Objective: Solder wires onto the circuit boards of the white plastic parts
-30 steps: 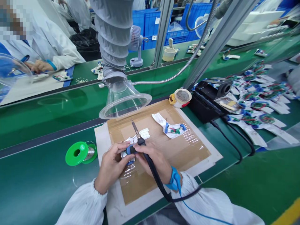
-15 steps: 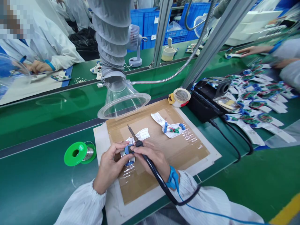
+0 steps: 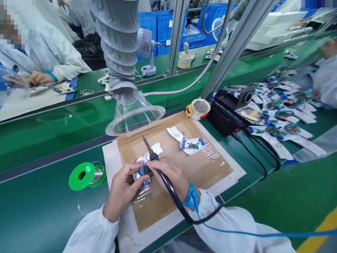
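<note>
My right hand [image 3: 168, 177] grips the black handle of a soldering iron [image 3: 153, 156], whose bare metal tip points up and away over the brown cardboard mat [image 3: 202, 168]. Its black cord runs down past my blue wrist strap [image 3: 191, 196]. My left hand [image 3: 121, 191] pinches a small blue-and-black electronic part [image 3: 144, 171] lying on a white carrier card [image 3: 151, 151]. The iron's tip is above the card, not touching the part. Fingers hide much of the part. Farther right on the mat lies another white card with a small circuit board [image 3: 189, 144].
A clear funnel fume hood [image 3: 134, 117] on a ribbed grey duct hangs above the mat. A green solder spool [image 3: 85, 176] sits to the left, and a black soldering station [image 3: 226, 116] to the right beside many wired boards on cards. Co-workers sit nearby.
The whole view has shifted slightly left. My hands and the iron keep their hold. A co-worker's hands reached over the far right bench and have drawn back.
</note>
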Demonstrator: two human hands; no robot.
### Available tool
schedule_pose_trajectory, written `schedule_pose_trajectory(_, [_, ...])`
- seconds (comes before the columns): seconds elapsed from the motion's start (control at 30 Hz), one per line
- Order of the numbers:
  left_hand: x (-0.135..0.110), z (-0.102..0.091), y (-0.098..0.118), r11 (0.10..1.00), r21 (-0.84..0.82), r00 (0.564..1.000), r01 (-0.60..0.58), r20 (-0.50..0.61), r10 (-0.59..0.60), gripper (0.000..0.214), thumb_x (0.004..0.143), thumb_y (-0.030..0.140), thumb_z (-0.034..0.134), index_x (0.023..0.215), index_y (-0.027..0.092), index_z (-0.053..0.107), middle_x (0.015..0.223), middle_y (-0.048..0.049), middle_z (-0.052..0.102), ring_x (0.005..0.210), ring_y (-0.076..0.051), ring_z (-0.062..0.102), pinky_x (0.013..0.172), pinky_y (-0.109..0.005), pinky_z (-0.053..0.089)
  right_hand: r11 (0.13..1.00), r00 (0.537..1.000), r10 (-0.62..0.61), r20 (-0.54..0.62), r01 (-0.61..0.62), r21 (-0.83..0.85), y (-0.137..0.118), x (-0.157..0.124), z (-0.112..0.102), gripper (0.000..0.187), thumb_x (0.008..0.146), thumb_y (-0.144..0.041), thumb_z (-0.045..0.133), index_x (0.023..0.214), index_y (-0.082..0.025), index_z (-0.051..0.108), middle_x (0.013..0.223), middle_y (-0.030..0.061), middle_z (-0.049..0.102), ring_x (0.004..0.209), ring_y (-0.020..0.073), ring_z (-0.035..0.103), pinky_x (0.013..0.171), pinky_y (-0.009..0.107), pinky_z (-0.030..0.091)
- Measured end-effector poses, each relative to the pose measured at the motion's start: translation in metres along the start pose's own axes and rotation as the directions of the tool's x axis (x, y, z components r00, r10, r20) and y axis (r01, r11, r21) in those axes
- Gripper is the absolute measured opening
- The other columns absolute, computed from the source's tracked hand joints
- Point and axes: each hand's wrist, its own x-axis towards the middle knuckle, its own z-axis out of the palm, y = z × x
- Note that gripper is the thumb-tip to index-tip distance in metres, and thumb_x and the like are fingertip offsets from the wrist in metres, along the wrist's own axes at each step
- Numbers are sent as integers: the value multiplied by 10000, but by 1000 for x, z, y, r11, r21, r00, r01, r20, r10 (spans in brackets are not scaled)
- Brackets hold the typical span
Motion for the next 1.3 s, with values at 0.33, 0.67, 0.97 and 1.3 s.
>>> schedule_pose_trajectory(0.33, [1, -2, -1, 999, 49, 999, -1, 33, -1, 283, 801, 398, 789, 1026, 243, 716, 1056, -49, 768, 947, -205, 747, 863, -342, 620, 968, 986, -130, 108, 150, -204, -7, 13, -8, 285, 1056, -173, 433, 1314, -201, 550, 939, 77, 725, 844, 223, 661, 742, 361, 517])
schedule_pose_trajectory(0.67, [5, -1, 4, 989, 128, 995, -78, -47, 85, 197, 829, 343, 758, 965, 235, 665, 1056, -47, 728, 1116, -228, 668, 985, -385, 525, 986, 993, -88, 79, 98, -135, -1, 4, 4, 274, 1025, -163, 507, 1294, -211, 524, 972, 75, 693, 898, 226, 634, 793, 373, 534])
schedule_pose_trajectory(0.97, [6, -6, 1, 996, 87, 998, 25, -63, -20, 230, 870, 393, 697, 1019, 218, 677, 1097, -63, 739, 1076, -228, 682, 970, -376, 523, 996, 998, -14, 66, 20, -87, 3, 7, -12, 230, 983, -131, 572, 1182, -245, 588, 974, 57, 709, 892, 209, 680, 806, 365, 561])
schedule_pose_trajectory(1.3, [7, -14, -12, 958, 212, 969, 193, -192, -153, 421, 970, 526, 501, 1168, 203, 687, 1269, -111, 707, 1236, -278, 623, 1096, -439, 447, 976, 938, 25, 346, 52, -210, 35, 18, -20, 406, 957, -67, 545, 1338, -207, 565, 1344, 132, 664, 1423, 289, 485, 1139, 546, 438])
